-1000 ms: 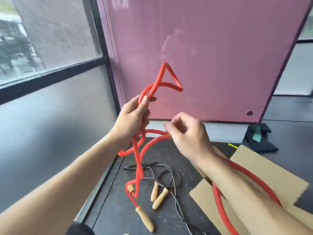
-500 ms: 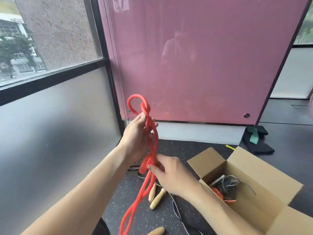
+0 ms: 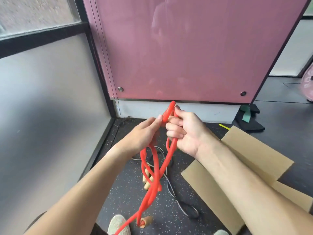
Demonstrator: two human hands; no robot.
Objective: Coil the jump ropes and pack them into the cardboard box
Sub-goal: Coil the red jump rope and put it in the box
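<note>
Both hands up in front of pink glossy wall panel (image 3: 186,48).

- Thick red rubbery jump rope (image 3: 166,160) bunched in loops between hands, top bend poking out at 12 o'clock
- Left hand (image 3: 144,133) pinches top bend with thumb
- Right hand (image 3: 188,131) curled tight round strands
- Rest of rope dangles to 6 o'clock, pale wooden handle (image 3: 147,221) at its end near grey knit shoe (image 3: 118,224)
- Brown cardboard box (image 3: 252,150) at 4 o'clock of hands, flaps open, inside hidden by forearm
- Thin grey cord rope (image 3: 171,187) lies on speckled black floor (image 3: 118,197)
</note>
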